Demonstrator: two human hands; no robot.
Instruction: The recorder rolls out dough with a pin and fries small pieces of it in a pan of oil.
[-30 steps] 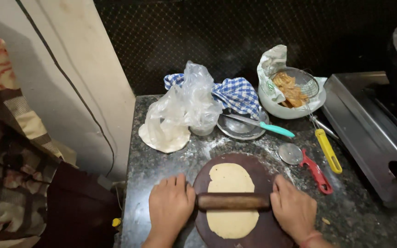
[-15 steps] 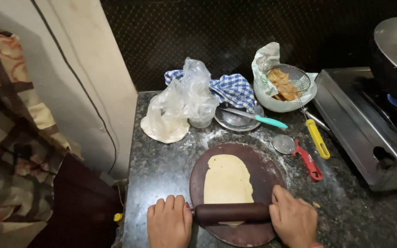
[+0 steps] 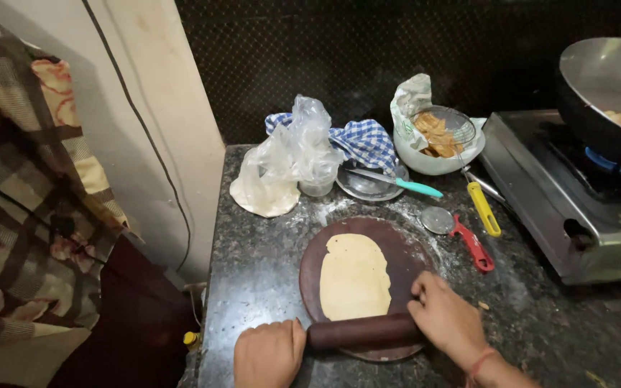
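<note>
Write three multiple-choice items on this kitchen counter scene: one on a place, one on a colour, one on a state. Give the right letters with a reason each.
1. Where does the rolling pin lie?
A. at the near edge of the round board
B. on the stove
C. inside the white bowl

2. What colour is the handle of the round cutter beside the board?
A. green
B. red
C. white

3. What state is the dough in?
A. a round ball
B. torn into pieces
C. rolled flat into a long sheet

Answers: 1 A, the left hand and right hand press its ends over the board's near rim. 2 B, its red handle lies to the board's right. 3 C, it lies thin and elongated on the board.
</note>
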